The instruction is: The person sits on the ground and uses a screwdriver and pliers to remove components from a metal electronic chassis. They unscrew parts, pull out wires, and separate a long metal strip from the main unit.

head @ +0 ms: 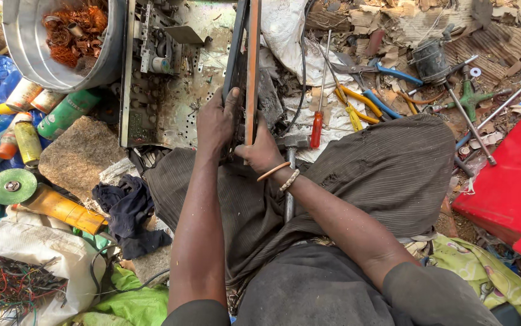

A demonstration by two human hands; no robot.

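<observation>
A thin dark panel with an orange edge (245, 54) stands on its edge between my knees, reaching up to the top of the view. My left hand (215, 124) grips its left side near the bottom, fingers wrapped over the edge. My right hand (262, 151) holds the right side just below, with two bangles on the wrist. Behind the panel lies an opened metal chassis (164, 115) with circuit parts. A hammer (289, 181) lies under my right forearm.
A metal tub of copper wire (67, 36) sits at the top left, spray cans (28, 139) below it. A red-handled screwdriver (316, 127), pliers (363, 99) and other tools lie to the right. A red sheet (514, 181) is at the far right, an angle grinder (37, 196) on the left.
</observation>
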